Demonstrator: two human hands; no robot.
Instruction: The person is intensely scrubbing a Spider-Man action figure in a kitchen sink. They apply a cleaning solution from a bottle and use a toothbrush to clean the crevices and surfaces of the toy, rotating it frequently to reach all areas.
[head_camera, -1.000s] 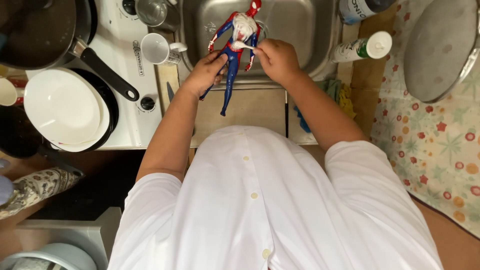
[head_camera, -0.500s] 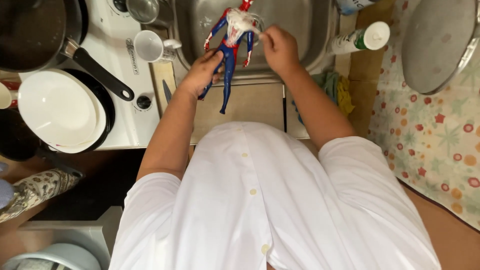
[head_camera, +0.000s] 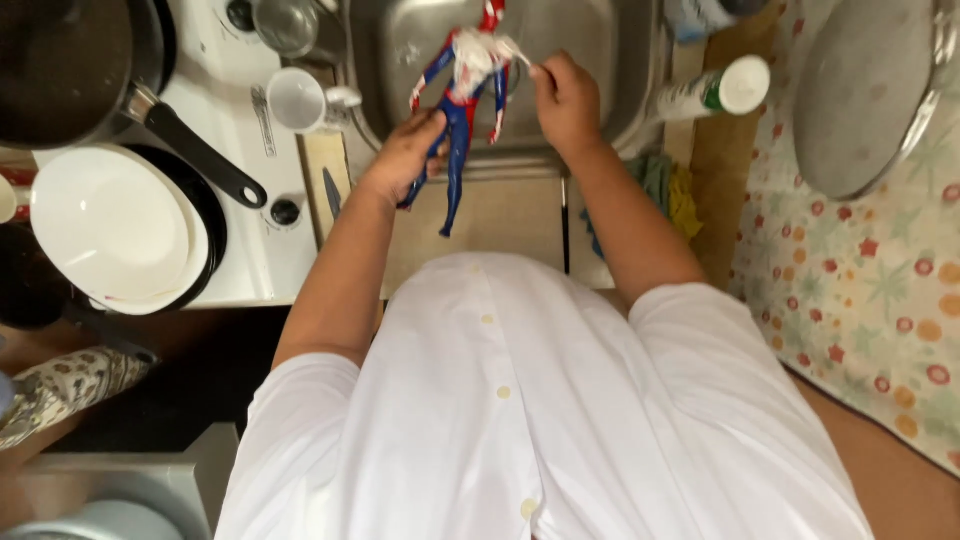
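A red, blue and white action figure (head_camera: 462, 110) hangs over the steel sink (head_camera: 610, 60), its chest covered in white foam. My left hand (head_camera: 405, 155) grips it by the legs. My right hand (head_camera: 565, 98) is closed on a small white brush whose end touches the figure's chest. My white shirt fills the lower half of the view.
A white mug (head_camera: 300, 100) and a metal cup (head_camera: 285, 25) stand left of the sink. On the stove sit a black pan (head_camera: 70, 65) and a white plate (head_camera: 105, 225). A white bottle (head_camera: 710, 92) lies to the right, beside a round metal lid (head_camera: 865, 90).
The figure and both hands have stayed over the sink, and my right hand has shifted slightly along the figure's chest with the brush.
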